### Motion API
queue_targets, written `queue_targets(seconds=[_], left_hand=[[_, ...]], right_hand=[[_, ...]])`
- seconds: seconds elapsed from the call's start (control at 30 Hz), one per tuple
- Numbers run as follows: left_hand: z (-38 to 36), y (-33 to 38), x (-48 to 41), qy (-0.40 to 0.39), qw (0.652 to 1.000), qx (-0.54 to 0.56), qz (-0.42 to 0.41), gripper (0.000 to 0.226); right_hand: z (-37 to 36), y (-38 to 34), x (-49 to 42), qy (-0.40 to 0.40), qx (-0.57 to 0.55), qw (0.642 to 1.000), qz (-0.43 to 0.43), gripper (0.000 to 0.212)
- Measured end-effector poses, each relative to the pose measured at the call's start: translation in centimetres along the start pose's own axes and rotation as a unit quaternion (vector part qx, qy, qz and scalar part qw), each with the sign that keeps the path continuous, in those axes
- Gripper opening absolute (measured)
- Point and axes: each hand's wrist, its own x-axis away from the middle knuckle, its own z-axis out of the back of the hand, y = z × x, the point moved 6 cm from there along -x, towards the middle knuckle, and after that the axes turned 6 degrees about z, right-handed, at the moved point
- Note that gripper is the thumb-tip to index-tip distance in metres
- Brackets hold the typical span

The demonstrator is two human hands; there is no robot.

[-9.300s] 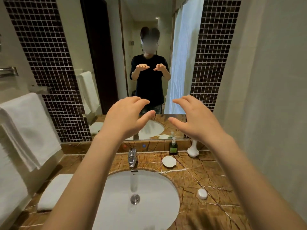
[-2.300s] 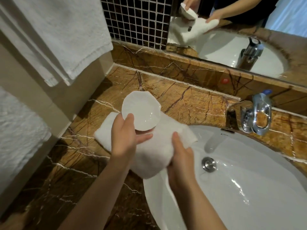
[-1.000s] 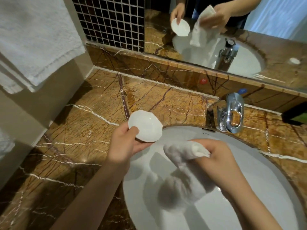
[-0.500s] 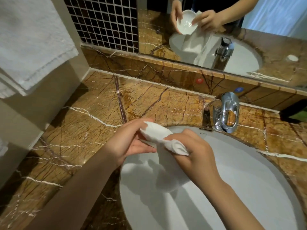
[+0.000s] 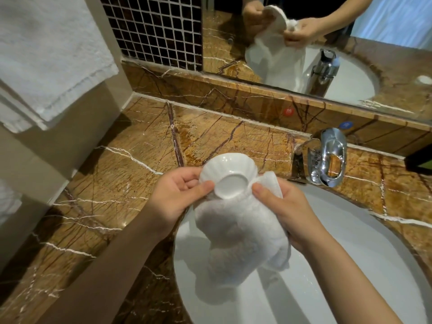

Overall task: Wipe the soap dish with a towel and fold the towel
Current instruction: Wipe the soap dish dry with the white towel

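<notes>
Nearest to you, both forearms reached in from the lower edge and met over the left rim of the sink (image 5: pixel 350 230). Your left hand (image 5: pixel 180 195) was closed on the soap dish (image 5: pixel 228 175), thumb pressed beside its round foot and the fingers curled at its left edge. You held the white, fluted dish tilted, with its underside turned toward you, above the line where the basin met the counter. Your right hand (image 5: pixel 287 211) was closed on the towel (image 5: pixel 240 239), with the thumb lying against the dish's right edge and a fold of cloth bunched up between that hand and the dish. The rest of the towel hung in a loose mass below the dish, between your two wrists, over the basin; whether its lower end touched the porcelain could not be told.

Beyond your hands, the brown veined marble counter (image 5: pixel 140 160) ran leftward and back to the wall. A chrome tap (image 5: pixel 329 157) stood behind the basin, to the right of the dish and apart from it. Farther back, the mirror (image 5: pixel 327 43) showed both hands, dish and towel. A second white towel (image 5: pixel 46 54) hung at upper left, beside the dark mosaic tiles (image 5: pixel 152 31)
</notes>
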Motion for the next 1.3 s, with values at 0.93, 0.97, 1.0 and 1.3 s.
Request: queue_targets(seconds=[0.93,0.97,1.0,1.3], left_hand=[[-1.8,-2.7,-0.8,0.115,0.989,0.088,0.009,0.021],[-1.8,-2.8,-0.8,0.115,0.987,0.109,0.016,0.024],[-1.8,-3.0,-0.9,0.115,0.984,0.130,0.024,0.025],[-2.7,-3.9,-1.0,0.133,0.951,0.277,0.020,0.028]], right_hand=[[-1.0,2.3,0.6,0.191,0.237,0.934,0.188,0.055],[-0.9,2.6,0.7,0.198,0.220,0.938,0.180,0.055],[-0.8,2.7,0.8,0.206,0.207,0.940,0.174,0.054],[-2.4,3.3,2.7,0.233,0.199,0.937,0.167,0.049]])
